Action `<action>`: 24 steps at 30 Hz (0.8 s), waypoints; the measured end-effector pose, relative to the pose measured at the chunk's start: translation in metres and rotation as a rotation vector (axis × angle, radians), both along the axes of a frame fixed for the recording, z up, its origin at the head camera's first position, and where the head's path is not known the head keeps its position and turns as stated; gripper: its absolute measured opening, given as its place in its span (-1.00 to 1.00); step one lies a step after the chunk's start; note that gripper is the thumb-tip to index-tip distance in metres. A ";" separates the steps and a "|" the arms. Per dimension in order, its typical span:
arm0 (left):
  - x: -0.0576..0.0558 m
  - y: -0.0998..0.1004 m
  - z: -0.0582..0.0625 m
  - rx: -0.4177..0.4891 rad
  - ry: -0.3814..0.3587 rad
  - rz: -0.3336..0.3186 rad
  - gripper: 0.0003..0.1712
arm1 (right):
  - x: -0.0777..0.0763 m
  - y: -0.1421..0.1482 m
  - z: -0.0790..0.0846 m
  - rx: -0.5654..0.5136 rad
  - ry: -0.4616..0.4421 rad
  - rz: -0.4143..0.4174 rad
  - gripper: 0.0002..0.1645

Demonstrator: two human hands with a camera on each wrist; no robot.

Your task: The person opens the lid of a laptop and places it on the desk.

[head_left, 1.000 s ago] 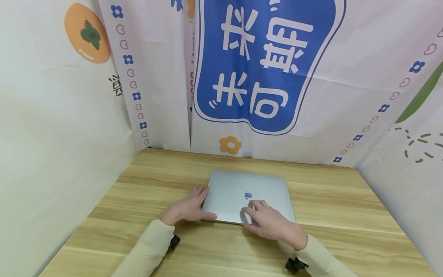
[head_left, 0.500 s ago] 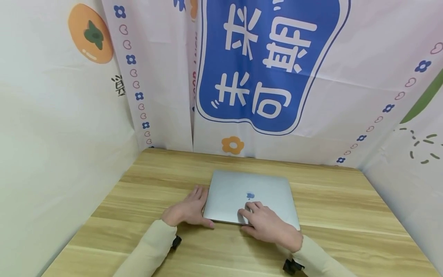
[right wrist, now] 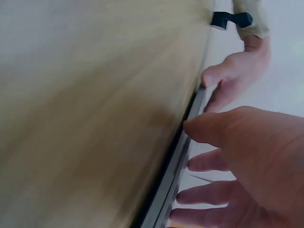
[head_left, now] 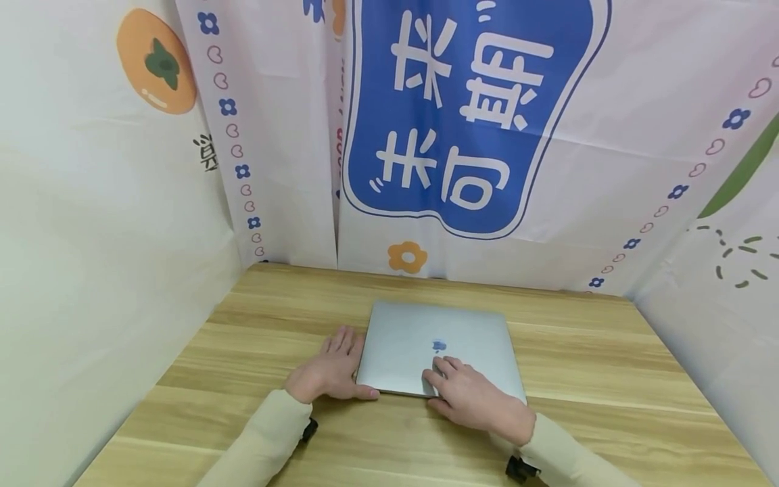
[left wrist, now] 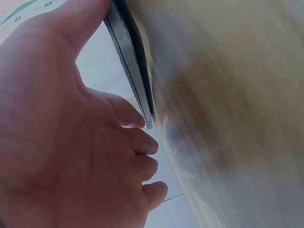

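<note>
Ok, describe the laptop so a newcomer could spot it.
Below the blue sign is a wood-grain table. On it lies the closed laptop, left hand at its left edge, right hand over its near edge. Its silver lid bears an apple logo, unlike the table.

A wood-grain table (head_left: 596, 379) carries a closed silver laptop (head_left: 426, 341), lying flat about midway between left and right, apart from the far edge.

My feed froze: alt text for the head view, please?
A closed silver laptop lies on a wood-grain table, a person's left hand at its near left corner, the right hand at its near edge, fingers over the lid. Behind hangs a white backdrop with a blue panel.
</note>
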State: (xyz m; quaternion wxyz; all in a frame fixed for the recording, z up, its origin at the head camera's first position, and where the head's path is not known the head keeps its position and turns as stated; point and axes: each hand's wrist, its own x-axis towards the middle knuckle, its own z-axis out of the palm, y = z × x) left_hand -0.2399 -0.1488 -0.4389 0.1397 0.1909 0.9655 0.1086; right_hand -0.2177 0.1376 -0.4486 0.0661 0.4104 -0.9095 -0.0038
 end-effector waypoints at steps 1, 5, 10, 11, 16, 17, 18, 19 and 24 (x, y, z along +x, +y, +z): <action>0.000 0.000 0.000 -0.007 0.005 0.000 0.32 | 0.000 0.000 -0.001 0.008 0.029 0.008 -0.46; 0.000 0.001 0.002 -0.021 0.014 -0.004 0.32 | -0.001 0.002 -0.005 0.044 0.215 0.082 -0.54; 0.000 0.003 0.003 0.004 -0.012 -0.005 0.31 | -0.005 0.005 -0.008 0.112 0.424 0.190 -0.60; 0.000 0.003 0.002 0.004 -0.016 -0.003 0.31 | -0.006 0.005 -0.008 0.125 0.443 0.203 -0.60; 0.000 0.003 0.000 -0.026 -0.012 -0.001 0.32 | -0.010 0.004 -0.006 0.195 0.485 0.254 -0.61; 0.000 0.002 0.000 -0.030 -0.013 0.001 0.32 | -0.010 0.004 -0.006 0.204 0.487 0.264 -0.61; 0.000 0.002 -0.001 -0.036 -0.014 0.003 0.32 | -0.010 0.004 -0.005 0.209 0.486 0.270 -0.62; 0.000 0.002 -0.001 -0.039 -0.012 0.005 0.32 | -0.010 0.003 -0.005 0.207 0.482 0.275 -0.63; 0.000 0.003 -0.003 -0.059 -0.026 0.027 0.32 | -0.008 -0.001 -0.003 0.212 0.478 0.280 -0.65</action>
